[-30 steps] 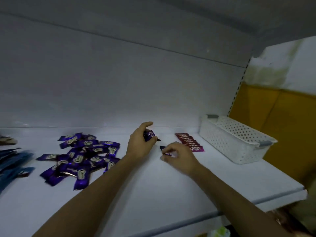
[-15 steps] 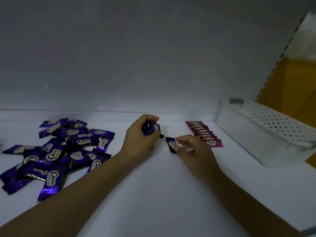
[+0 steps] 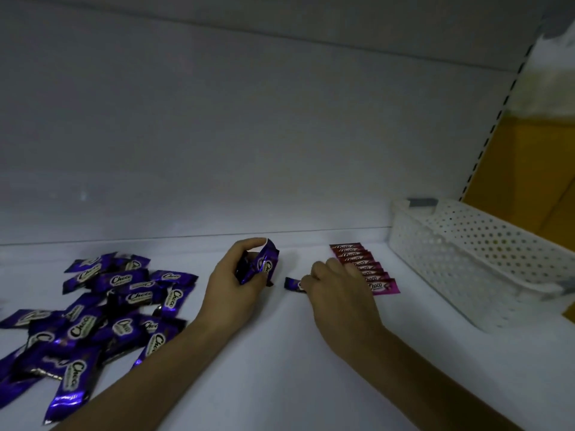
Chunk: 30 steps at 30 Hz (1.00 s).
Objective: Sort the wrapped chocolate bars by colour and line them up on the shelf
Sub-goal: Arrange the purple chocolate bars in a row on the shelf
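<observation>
So the wrappers are shiny purple foil with a pale oval "Choco" logo in the middle and crimped ends. A big loose pile of purple bars [image 3: 93, 312] sits in the lower left of the frame, all overlapping and pointing every which way on the white shelf [image 3: 280, 368].

Around the centre, the left hand [image 3: 233, 287] has its fingers [image 3: 249, 244] curled round a small bunch of purple bars [image 3: 263, 264], held upright just off the shelf surface. I can't count how many are in there, a few at least.

Just right of that, the right hand [image 3: 339, 297] is knuckles-up with its fingertips pinched down on a single purple bar [image 3: 292, 284]. That one lies flat on the shelf, only its left end poking out from under the hand.

Behind the right hand, centre-right, there's a neat row of red bars [image 3: 361, 262]. They have the same logo on dark red to pink wrappers, and they're shingled one over the next, running from the back wall toward the front. The frontmost one is the pinkest, and the hand hides part of the row.

Far right, a white basket [image 3: 466, 259] with a perforated wall sits on the shelf, near the red row but apart from it. A yellow panel [image 3: 529, 157] shows behind it at the right edge.
</observation>
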Each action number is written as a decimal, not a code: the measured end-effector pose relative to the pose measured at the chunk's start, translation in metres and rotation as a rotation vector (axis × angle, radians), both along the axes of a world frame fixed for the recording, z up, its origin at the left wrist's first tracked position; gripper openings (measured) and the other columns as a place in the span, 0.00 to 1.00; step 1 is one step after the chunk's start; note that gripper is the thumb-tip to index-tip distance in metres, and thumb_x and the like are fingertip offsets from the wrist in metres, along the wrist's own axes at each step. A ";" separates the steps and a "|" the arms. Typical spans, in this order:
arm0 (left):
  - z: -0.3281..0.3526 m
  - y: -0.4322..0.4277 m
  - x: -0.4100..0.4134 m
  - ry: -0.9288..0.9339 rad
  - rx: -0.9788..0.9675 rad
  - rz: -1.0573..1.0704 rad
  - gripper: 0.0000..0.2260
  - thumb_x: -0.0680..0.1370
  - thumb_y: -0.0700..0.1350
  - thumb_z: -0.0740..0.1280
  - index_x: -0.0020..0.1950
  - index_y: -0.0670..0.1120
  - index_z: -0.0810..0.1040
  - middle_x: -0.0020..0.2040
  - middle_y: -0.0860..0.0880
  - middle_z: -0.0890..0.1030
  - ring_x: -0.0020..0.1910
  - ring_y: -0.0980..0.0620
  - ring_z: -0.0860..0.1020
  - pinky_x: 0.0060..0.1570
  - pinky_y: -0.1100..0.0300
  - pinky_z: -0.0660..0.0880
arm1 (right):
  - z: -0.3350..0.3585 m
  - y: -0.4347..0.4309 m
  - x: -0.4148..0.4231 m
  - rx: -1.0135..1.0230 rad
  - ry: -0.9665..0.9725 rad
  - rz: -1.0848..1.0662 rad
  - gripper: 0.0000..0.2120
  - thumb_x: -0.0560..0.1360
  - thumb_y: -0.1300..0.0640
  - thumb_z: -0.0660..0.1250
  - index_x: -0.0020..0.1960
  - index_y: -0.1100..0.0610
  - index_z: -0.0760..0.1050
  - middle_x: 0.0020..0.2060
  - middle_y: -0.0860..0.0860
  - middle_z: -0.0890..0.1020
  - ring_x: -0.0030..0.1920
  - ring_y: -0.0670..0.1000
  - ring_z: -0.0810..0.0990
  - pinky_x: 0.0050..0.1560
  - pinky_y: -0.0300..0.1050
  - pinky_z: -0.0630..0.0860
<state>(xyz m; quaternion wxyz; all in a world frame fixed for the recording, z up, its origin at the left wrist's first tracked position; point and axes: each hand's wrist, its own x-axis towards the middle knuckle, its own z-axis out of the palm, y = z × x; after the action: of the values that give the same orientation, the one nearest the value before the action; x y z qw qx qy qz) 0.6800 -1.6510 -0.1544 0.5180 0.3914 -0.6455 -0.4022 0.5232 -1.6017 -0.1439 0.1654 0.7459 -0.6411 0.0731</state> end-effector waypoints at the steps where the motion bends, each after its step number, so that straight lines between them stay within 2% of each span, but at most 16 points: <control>1: -0.001 -0.001 0.000 0.016 0.002 0.019 0.20 0.74 0.29 0.66 0.56 0.54 0.77 0.41 0.51 0.80 0.36 0.55 0.76 0.37 0.66 0.74 | 0.002 -0.002 0.002 -0.001 0.028 -0.017 0.11 0.68 0.63 0.71 0.50 0.58 0.78 0.45 0.54 0.79 0.46 0.53 0.77 0.45 0.45 0.70; 2: -0.001 -0.001 0.000 0.037 0.010 0.041 0.20 0.75 0.30 0.67 0.56 0.53 0.77 0.41 0.51 0.79 0.37 0.52 0.77 0.40 0.62 0.75 | 0.004 -0.006 0.002 -0.042 0.018 -0.018 0.10 0.64 0.62 0.75 0.44 0.57 0.78 0.39 0.53 0.79 0.38 0.52 0.79 0.37 0.42 0.69; 3: -0.001 -0.002 -0.001 0.055 0.020 0.061 0.19 0.75 0.30 0.67 0.56 0.54 0.77 0.41 0.52 0.79 0.39 0.49 0.77 0.42 0.57 0.76 | 0.005 -0.012 0.002 -0.050 0.008 -0.018 0.08 0.66 0.59 0.75 0.43 0.57 0.78 0.38 0.53 0.79 0.37 0.51 0.79 0.33 0.41 0.67; 4: 0.000 -0.002 -0.001 0.070 0.027 0.075 0.19 0.75 0.31 0.67 0.55 0.55 0.77 0.41 0.53 0.80 0.40 0.47 0.78 0.42 0.54 0.77 | 0.005 -0.019 0.001 -0.031 -0.004 0.008 0.06 0.72 0.57 0.70 0.47 0.57 0.77 0.42 0.53 0.79 0.40 0.52 0.79 0.35 0.42 0.66; 6: 0.000 -0.004 -0.002 0.083 0.035 0.078 0.20 0.75 0.31 0.67 0.53 0.57 0.76 0.40 0.57 0.80 0.37 0.53 0.78 0.38 0.57 0.77 | 0.004 -0.036 -0.004 0.012 0.003 0.032 0.08 0.79 0.56 0.60 0.56 0.57 0.73 0.50 0.54 0.77 0.49 0.53 0.77 0.40 0.44 0.66; 8: 0.004 -0.008 -0.006 0.083 0.050 0.062 0.20 0.75 0.31 0.67 0.52 0.58 0.76 0.41 0.55 0.80 0.33 0.58 0.77 0.36 0.59 0.77 | 0.001 -0.051 -0.010 0.003 -0.009 0.024 0.11 0.80 0.54 0.57 0.58 0.57 0.73 0.53 0.54 0.78 0.51 0.54 0.76 0.43 0.44 0.67; 11: 0.008 -0.016 -0.014 0.117 0.112 0.023 0.20 0.75 0.31 0.67 0.52 0.57 0.76 0.40 0.53 0.81 0.33 0.55 0.77 0.39 0.52 0.77 | -0.007 -0.068 -0.021 0.055 -0.128 -0.005 0.18 0.81 0.47 0.54 0.63 0.57 0.72 0.58 0.54 0.77 0.57 0.54 0.76 0.54 0.46 0.70; 15: 0.006 -0.025 -0.021 0.107 0.078 0.015 0.19 0.76 0.31 0.66 0.54 0.56 0.75 0.42 0.52 0.82 0.36 0.56 0.80 0.37 0.51 0.78 | -0.024 -0.074 -0.027 0.102 -0.267 -0.024 0.25 0.82 0.45 0.51 0.74 0.57 0.61 0.73 0.54 0.65 0.72 0.52 0.63 0.71 0.45 0.58; 18: 0.001 -0.030 -0.023 0.118 0.069 0.016 0.18 0.77 0.33 0.66 0.54 0.56 0.75 0.44 0.59 0.82 0.38 0.52 0.80 0.34 0.53 0.78 | -0.028 -0.080 -0.031 0.131 -0.291 0.009 0.25 0.82 0.48 0.49 0.75 0.58 0.57 0.75 0.55 0.61 0.75 0.51 0.58 0.74 0.45 0.53; 21: 0.000 -0.031 -0.022 0.140 0.086 -0.002 0.19 0.77 0.32 0.65 0.54 0.57 0.76 0.43 0.62 0.82 0.36 0.56 0.79 0.32 0.59 0.77 | -0.027 -0.079 -0.031 0.122 -0.304 0.045 0.23 0.82 0.50 0.50 0.75 0.57 0.59 0.74 0.54 0.62 0.75 0.51 0.57 0.74 0.44 0.51; 23: -0.001 -0.031 -0.020 0.168 0.102 -0.005 0.20 0.76 0.30 0.65 0.55 0.56 0.76 0.42 0.62 0.82 0.36 0.58 0.79 0.35 0.59 0.79 | -0.021 -0.075 -0.029 0.060 -0.489 0.072 0.19 0.83 0.52 0.52 0.68 0.58 0.70 0.67 0.55 0.72 0.69 0.53 0.68 0.69 0.43 0.60; 24: -0.001 -0.031 -0.019 0.181 0.107 -0.007 0.20 0.76 0.30 0.65 0.55 0.55 0.76 0.42 0.62 0.82 0.36 0.58 0.79 0.36 0.59 0.79 | -0.015 -0.071 -0.026 0.042 -0.713 0.077 0.17 0.82 0.51 0.53 0.61 0.57 0.76 0.58 0.53 0.78 0.61 0.53 0.75 0.62 0.43 0.68; 25: -0.001 -0.031 -0.018 0.190 0.106 -0.014 0.20 0.76 0.29 0.65 0.56 0.54 0.76 0.42 0.61 0.82 0.37 0.58 0.80 0.38 0.59 0.79 | -0.008 -0.067 -0.023 0.063 -1.019 0.087 0.16 0.82 0.49 0.54 0.53 0.55 0.78 0.49 0.51 0.82 0.53 0.52 0.79 0.54 0.42 0.73; 26: 0.000 -0.030 -0.017 0.193 0.099 -0.025 0.20 0.75 0.29 0.66 0.57 0.54 0.76 0.42 0.60 0.82 0.38 0.57 0.80 0.39 0.59 0.80 | -0.001 -0.063 -0.019 0.131 -1.314 0.093 0.15 0.81 0.47 0.56 0.50 0.53 0.79 0.44 0.49 0.83 0.47 0.50 0.82 0.48 0.39 0.76; 27: 0.000 -0.029 -0.017 0.190 0.090 -0.040 0.21 0.75 0.29 0.67 0.58 0.53 0.76 0.42 0.58 0.82 0.38 0.57 0.81 0.41 0.60 0.80 | 0.004 -0.059 -0.016 0.207 -1.498 0.101 0.14 0.80 0.47 0.58 0.50 0.53 0.79 0.41 0.49 0.84 0.44 0.48 0.83 0.44 0.37 0.77; 30: 0.000 -0.026 -0.018 0.171 0.074 -0.094 0.20 0.73 0.30 0.69 0.59 0.52 0.76 0.45 0.50 0.82 0.40 0.55 0.81 0.43 0.60 0.81 | 0.005 -0.051 -0.011 0.327 -1.568 0.148 0.07 0.77 0.54 0.65 0.51 0.55 0.79 0.44 0.48 0.85 0.41 0.43 0.83 0.38 0.33 0.76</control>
<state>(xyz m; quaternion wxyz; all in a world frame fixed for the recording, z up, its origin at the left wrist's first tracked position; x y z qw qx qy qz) 0.6617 -1.6766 -0.1543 0.5369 0.3439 -0.6014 -0.4814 0.5118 -1.6524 -0.1392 -0.4495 0.5326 -0.5222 0.4915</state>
